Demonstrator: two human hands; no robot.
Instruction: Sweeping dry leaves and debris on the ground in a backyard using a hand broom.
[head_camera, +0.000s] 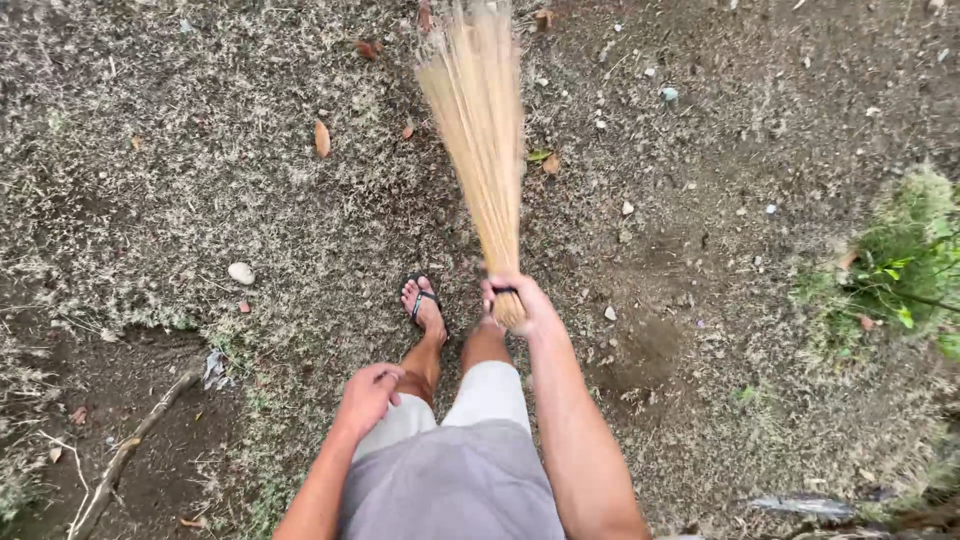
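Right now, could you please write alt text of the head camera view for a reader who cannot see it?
The right hand grips a straw-coloured stick broom whose bristles fan out over dry, patchy ground with scattered brown leaves. The left hand rests on the thigh of the grey shorts, above a foot in a black sandal.

The stick broom (480, 130) is motion-blurred along its splayed bristles, whose tips run off the top edge, well ahead of the right hand (518, 303). That hand's fingers cover the bound end, and its foot is hidden beneath it. Behind the left hand (368, 395), both arms leave the bottom edge.
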